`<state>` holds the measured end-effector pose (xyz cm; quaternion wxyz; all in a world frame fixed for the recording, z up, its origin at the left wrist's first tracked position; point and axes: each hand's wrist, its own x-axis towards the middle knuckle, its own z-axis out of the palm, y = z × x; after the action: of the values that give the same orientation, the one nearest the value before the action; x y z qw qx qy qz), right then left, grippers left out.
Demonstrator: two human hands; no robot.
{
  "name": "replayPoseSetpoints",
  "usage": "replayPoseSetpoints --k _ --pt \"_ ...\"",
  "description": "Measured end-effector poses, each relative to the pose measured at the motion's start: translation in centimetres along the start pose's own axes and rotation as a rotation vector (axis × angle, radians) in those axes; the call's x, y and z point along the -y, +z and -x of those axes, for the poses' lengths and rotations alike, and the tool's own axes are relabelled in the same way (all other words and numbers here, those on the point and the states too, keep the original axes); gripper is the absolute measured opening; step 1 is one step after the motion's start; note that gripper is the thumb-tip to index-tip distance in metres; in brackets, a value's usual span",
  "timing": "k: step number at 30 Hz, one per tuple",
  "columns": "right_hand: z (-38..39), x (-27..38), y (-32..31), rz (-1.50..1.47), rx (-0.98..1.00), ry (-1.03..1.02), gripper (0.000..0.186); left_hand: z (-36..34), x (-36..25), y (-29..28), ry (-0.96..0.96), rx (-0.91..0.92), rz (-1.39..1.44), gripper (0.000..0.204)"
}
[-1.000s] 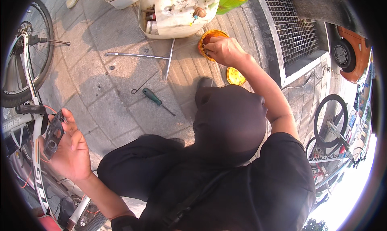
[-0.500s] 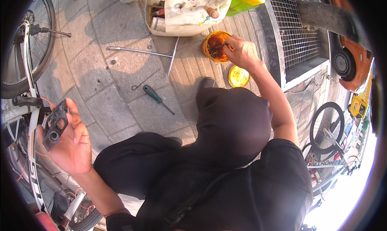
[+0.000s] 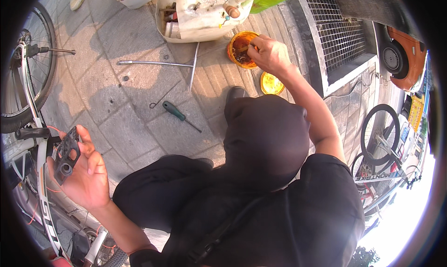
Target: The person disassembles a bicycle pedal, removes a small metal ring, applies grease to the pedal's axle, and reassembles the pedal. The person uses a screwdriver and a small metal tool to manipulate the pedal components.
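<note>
While the left hand (image 3: pixel 88 179) grips a black bicycle pedal (image 3: pixel 67 156) between thumb and fingers, the right hand (image 3: pixel 271 56) has its fingers bunched over the orange tub (image 3: pixel 232 56); whether they pinch anything, I cannot tell. Just bodyward of that grip lies a yellow lid (image 3: pixel 272 83); between both hands, a green-handled screwdriver (image 3: pixel 174 111).

I see the left hand (image 3: pixel 91 181) holding a black pedal (image 3: pixel 63 159), frame left; right hand (image 3: pixel 271 56) over an orange tub (image 3: pixel 231 52), upper centre

Matt plastic-looking pedal (image 3: pixel 67 148), shiny metal T-bar wrench (image 3: pixel 158 63), rough stone paving (image 3: pixel 102 92), smooth black cloth trousers (image 3: pixel 153 188)
</note>
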<state>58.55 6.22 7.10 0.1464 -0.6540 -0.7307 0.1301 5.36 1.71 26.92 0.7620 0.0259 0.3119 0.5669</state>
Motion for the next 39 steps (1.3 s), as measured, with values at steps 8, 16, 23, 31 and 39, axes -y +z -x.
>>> replayPoseSetpoints --k 8,16,23,31,39 --pt "0.2 -0.2 0.2 -0.071 0.137 -0.050 0.016 -0.7 0.4 0.2 -0.027 0.029 0.000 0.065" --pt "-0.3 -0.4 -1.2 -0.302 0.203 0.288 0.027 -1.1 0.1 -0.2 -0.038 0.059 0.016 0.066" --pt "1.8 -2.4 -6.1 -0.439 0.035 0.525 0.030 -1.6 -0.3 0.8 0.000 0.045 -0.022 0.060" --pt "-0.4 7.5 -13.3 -0.971 0.085 0.260 0.022 -1.1 1.0 2.6 0.020 -0.038 0.103 0.059" --pt "-10.2 24.4 -16.0 -1.461 0.437 -0.153 0.025 -0.5 -0.7 0.6 0.130 -0.018 0.208 0.046"
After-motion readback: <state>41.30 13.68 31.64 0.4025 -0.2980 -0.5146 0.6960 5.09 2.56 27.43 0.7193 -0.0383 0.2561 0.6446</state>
